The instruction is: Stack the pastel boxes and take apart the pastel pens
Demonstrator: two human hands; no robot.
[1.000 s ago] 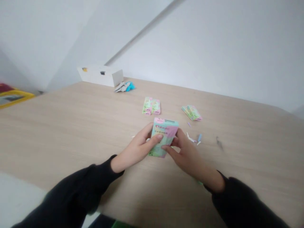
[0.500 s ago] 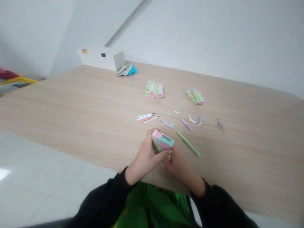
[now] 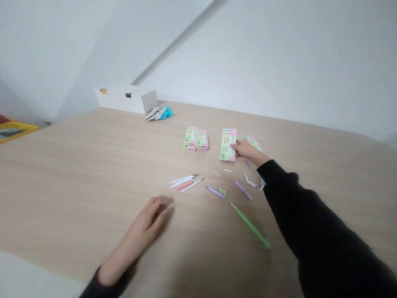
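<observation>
My right hand (image 3: pixel 245 150) is stretched forward over the table, its fingers and thumb closed on the right edge of a small pink-and-green box (image 3: pixel 227 142) marked with a 5. The box's printed broad face is turned towards me. Partly covered by that hand is another similar box (image 3: pixel 254 142). My left hand (image 3: pixel 153 217) is low over the table at the left, fingers loosely bent, thumb apart, nothing held. Just beyond it lie several thin white sticks with dark tips (image 3: pixel 182 179) and a coral-coloured piece (image 3: pixel 184 185).
Several matching boxes (image 3: pixel 196 137) stand grouped to the left. Purple pen parts (image 3: pixel 243 190), another purple piece (image 3: pixel 215 191), small green pieces (image 3: pixel 222 191) and a long green pen (image 3: pixel 250 226) lie mid-table. Farther back are a white carton (image 3: pixel 124 99) and a grey-and-blue crumpled item (image 3: pixel 159 113).
Both hands were together around a box near the table's front edge. Now my right hand is far forward with a box, and my left hand has let go and moved left. The view has shifted.
</observation>
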